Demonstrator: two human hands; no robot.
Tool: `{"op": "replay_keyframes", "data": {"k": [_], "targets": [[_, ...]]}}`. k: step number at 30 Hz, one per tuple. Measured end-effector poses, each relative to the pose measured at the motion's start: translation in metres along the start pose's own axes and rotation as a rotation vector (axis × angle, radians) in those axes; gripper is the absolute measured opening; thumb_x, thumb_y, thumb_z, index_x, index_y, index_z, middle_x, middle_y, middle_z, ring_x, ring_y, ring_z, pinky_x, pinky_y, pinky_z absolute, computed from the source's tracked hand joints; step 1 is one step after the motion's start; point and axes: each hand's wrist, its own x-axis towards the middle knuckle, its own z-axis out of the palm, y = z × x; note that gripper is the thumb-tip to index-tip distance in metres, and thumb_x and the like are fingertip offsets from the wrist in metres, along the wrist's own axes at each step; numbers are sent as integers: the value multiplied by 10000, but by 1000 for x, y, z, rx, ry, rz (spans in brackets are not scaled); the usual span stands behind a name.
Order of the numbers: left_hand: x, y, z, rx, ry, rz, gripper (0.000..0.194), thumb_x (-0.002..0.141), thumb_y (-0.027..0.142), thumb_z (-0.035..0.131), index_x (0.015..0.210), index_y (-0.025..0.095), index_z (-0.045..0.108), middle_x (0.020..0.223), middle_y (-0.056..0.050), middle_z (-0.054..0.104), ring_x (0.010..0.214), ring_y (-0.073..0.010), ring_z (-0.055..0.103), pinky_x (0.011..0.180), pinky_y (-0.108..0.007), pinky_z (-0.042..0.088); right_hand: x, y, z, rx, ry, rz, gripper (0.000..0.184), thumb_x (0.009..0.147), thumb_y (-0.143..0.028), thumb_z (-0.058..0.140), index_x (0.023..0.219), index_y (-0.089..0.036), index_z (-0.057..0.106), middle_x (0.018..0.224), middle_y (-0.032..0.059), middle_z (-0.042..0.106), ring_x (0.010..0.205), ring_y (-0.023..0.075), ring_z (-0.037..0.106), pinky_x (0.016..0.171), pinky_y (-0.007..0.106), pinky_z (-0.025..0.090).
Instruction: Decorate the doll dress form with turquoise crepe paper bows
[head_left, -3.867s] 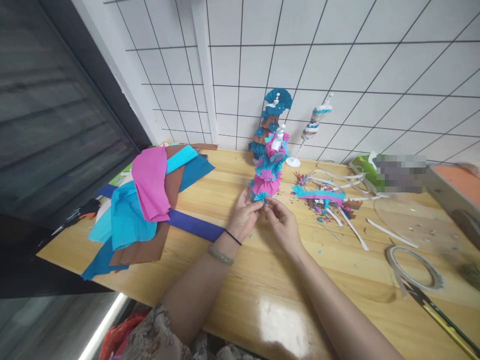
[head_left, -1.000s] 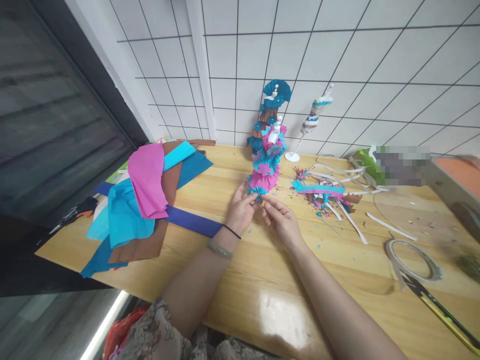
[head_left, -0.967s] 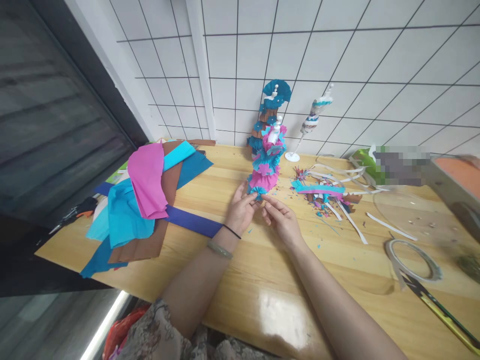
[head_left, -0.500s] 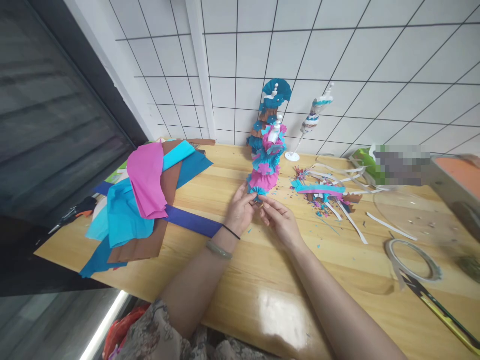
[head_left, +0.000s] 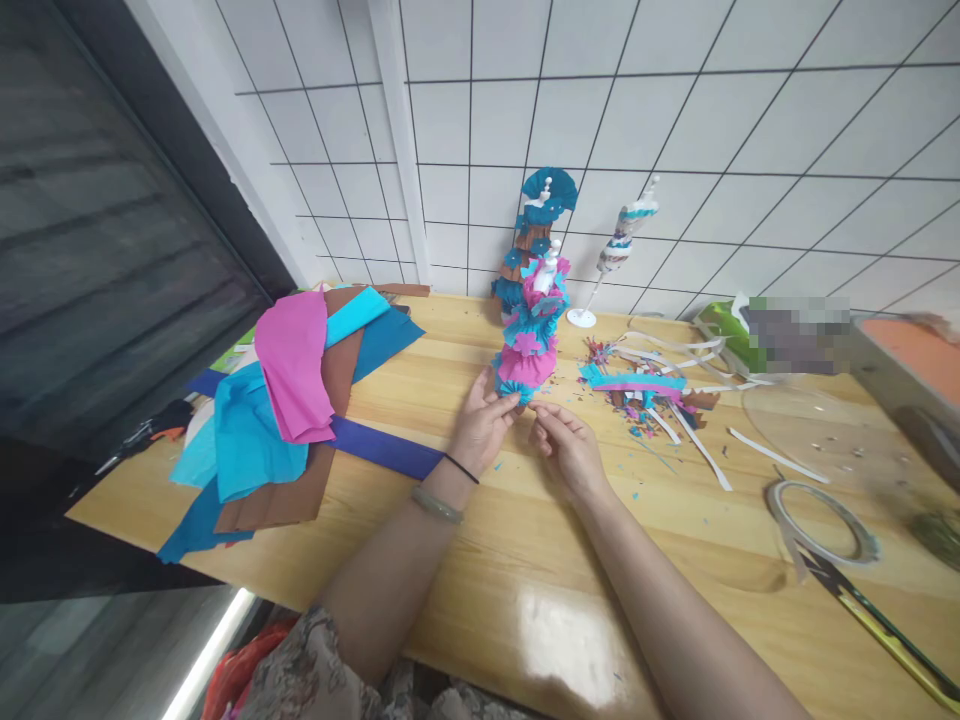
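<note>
A pink and teal ruffled paper figure (head_left: 534, 325) stands on the wooden table (head_left: 525, 560). My left hand (head_left: 484, 425) pinches the teal ruffle at the figure's base, fingers closed on it. My right hand (head_left: 568, 445) sits just to the right of the base, fingers curled together in a pinch; what they hold is too small to make out. A second teal and brown paper figure (head_left: 541, 215) stands behind the first, by the tiled wall.
A pile of pink, teal, brown and blue paper sheets (head_left: 289, 400) lies at the left. A thin white stand with wrapped paper (head_left: 611, 250) stands at the back. Paper scraps and white strips (head_left: 652, 395) lie to the right, then a tape roll (head_left: 821, 520) and scissors (head_left: 877, 630).
My right hand has drawn slightly away from the figure's base and curled tighter. My left hand stays at the teal ruffle. The view has shifted a little downward.
</note>
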Motion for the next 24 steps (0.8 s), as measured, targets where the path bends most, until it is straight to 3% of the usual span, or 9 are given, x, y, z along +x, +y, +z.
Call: {"op": "replay_keyframes", "data": {"k": [10, 18, 24], "targets": [[4, -2, -4, 34, -58, 21, 647, 654, 46, 647, 1194, 294, 392, 962, -16, 608, 823, -126, 600, 780, -308, 434, 5, 2, -3, 192, 44, 73, 226, 683, -287, 655, 879, -198, 586, 516, -89, 427, 398, 36, 309, 384, 175, 234], [1, 3, 1, -13, -117, -13, 544, 661, 52, 618, 1134, 279, 471, 961, -14, 603, 791, -110, 587, 771, -290, 425, 15, -3, -10, 454, -176, 337, 153, 816, -307, 533, 737, -176, 531, 449, -122, 275, 310, 16, 171, 376, 168, 229], [5, 7, -5, -81, -83, -66, 416, 720, 129, 555, 1106, 263, 476, 897, -16, 611, 740, -124, 578, 745, -308, 433, 17, -3, -16, 656, -269, 428, 183, 890, -270, 429, 749, -175, 496, 450, -130, 290, 284, 10, 227, 373, 148, 265]]}}
